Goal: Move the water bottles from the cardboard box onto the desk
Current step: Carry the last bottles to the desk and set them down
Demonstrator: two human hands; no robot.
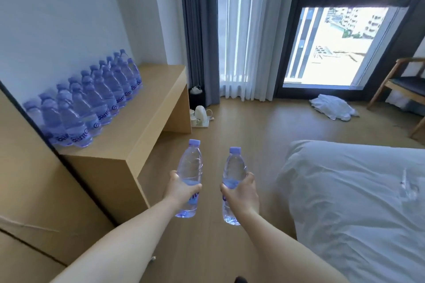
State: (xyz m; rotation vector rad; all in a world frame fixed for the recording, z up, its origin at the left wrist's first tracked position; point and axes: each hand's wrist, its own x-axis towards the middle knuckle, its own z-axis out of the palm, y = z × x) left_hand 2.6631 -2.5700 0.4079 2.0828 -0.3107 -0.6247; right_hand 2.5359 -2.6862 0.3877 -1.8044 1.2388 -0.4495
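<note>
Looks like a hotel room or small serviced-apartment bedroom. There's a bed (358, 202) with plain white linen on the right, a built-in light-wood bench (147, 122) along the wall, and a kettle with cups (201, 115) on a tray on the wood-look floor (248, 126). Full-height window (331, 37) with sheer and dark curtains (220, 30), high-rise view outside, wooden armchair (400, 85) in the corner, crumpled white towels (331, 107) on the floor.

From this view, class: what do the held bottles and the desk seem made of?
Bottles: clear, glossy plastic, probably; ribbed walls show water through, with purple caps. Desk: light wood-look board, matte, likely laminate; faint grain, square edges.
</note>
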